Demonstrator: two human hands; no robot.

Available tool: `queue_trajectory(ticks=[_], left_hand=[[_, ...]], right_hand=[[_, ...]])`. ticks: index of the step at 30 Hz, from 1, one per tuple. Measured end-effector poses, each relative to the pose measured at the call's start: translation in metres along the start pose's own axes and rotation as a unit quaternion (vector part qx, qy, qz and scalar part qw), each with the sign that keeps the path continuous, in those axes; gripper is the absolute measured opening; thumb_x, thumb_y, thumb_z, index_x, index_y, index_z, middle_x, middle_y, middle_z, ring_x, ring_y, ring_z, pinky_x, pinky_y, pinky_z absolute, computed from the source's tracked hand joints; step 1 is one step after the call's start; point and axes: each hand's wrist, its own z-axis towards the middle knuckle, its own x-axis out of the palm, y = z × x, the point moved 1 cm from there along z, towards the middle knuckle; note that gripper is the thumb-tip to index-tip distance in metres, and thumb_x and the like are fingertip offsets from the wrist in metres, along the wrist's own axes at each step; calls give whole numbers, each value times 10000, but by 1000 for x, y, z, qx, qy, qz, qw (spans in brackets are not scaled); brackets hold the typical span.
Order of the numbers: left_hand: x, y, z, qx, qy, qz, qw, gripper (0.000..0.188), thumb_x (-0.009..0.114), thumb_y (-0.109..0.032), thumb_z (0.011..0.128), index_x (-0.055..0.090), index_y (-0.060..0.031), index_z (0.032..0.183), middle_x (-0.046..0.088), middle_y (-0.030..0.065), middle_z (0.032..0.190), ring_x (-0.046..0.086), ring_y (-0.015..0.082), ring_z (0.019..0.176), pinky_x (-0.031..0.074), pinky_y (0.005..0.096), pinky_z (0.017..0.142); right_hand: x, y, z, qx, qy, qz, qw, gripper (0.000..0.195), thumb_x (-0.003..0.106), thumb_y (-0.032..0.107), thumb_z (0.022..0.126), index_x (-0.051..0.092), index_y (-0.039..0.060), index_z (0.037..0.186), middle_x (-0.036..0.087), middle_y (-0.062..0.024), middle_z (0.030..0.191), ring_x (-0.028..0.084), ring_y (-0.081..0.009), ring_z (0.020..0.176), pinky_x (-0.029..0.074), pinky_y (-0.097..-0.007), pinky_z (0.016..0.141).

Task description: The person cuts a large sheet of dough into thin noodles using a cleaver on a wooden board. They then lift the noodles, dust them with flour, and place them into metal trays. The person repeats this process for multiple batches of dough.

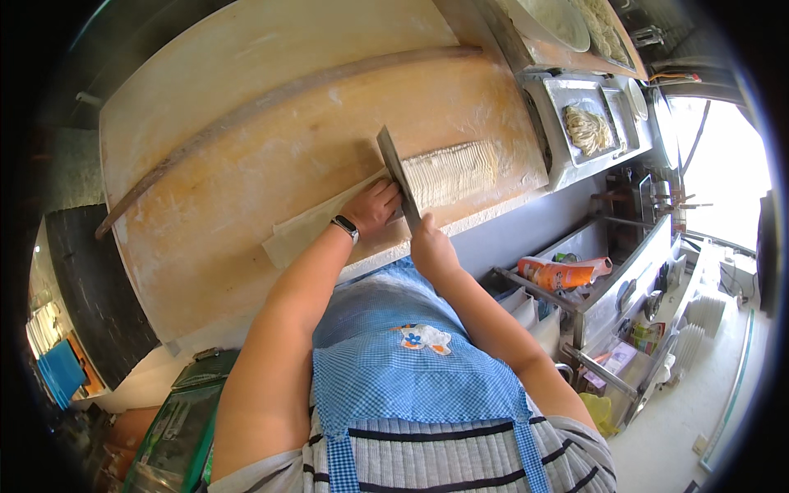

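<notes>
On the floured wooden board (246, 179) lies a long folded sheet of dough (308, 215). My left hand (373, 206), with a smart band at the wrist, presses on the sheet, its curled fingertips beside the blade. My right hand (433, 249) grips the handle end of a wide-bladed knife (397, 175), whose blade stands upright across the dough. To the right of the blade, a row of narrow cut dough strips (456, 172) lies close together. The knife's handle is mostly hidden in my fist.
A long wooden rolling pin (277, 95) lies across the board's far part. At the right, a metal tray (573, 92) holds a bundle of noodles (587, 129). A large bowl (558, 24) stands at the upper right. Below are a metal rack (598, 308) and an orange package (558, 273).
</notes>
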Motion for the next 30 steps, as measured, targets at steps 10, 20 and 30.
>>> queue_trajectory(ticks=[10,20,30], left_hand=[[-6,1,-5,-14,27,-19,999,304,608,-85,748,588,-47,1049,556,114,1108,510,301,1042,434,396,936],[-16,-1,-4,-11,-8,-45,999,296,627,-71,719,593,-44,1012,560,111,1064,521,290,1007,454,386,899],[-13,1,-8,-13,7,-26,1000,336,642,-65,719,589,-55,1051,560,121,1112,523,305,1036,447,394,930]], right_hand=[[-19,-2,-23,-3,25,5,1000,257,429,162,915,349,-43,1048,573,-347,709,568,-525,691,453,-580,617],[-8,5,26,-54,-48,31,997,152,408,118,899,359,-7,970,588,-321,698,579,-515,689,473,-559,612],[4,17,27,-33,-18,8,999,180,387,70,865,369,-40,1006,599,-331,761,594,-499,735,487,-554,671]])
